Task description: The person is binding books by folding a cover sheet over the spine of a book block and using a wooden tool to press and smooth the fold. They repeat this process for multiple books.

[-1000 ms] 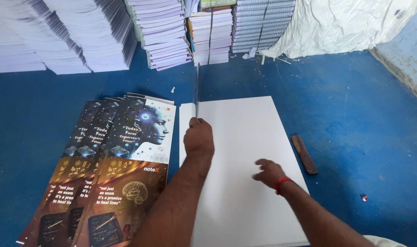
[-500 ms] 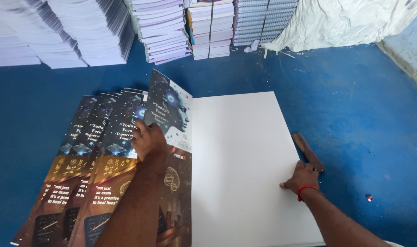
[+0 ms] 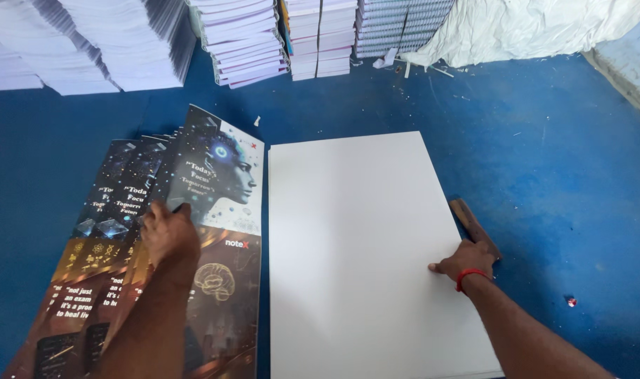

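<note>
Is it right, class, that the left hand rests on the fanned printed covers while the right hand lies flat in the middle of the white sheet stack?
Not quite. The head view shows the left hand on the printed covers, but the right hand rests at the right edge of the white sheet stack, beside a brown wooden tool.

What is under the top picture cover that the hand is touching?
Under the top printed cover, more printed covers fan out leftward, all on the blue floor. The left hand rests on them. How many lie below is hidden.
</note>
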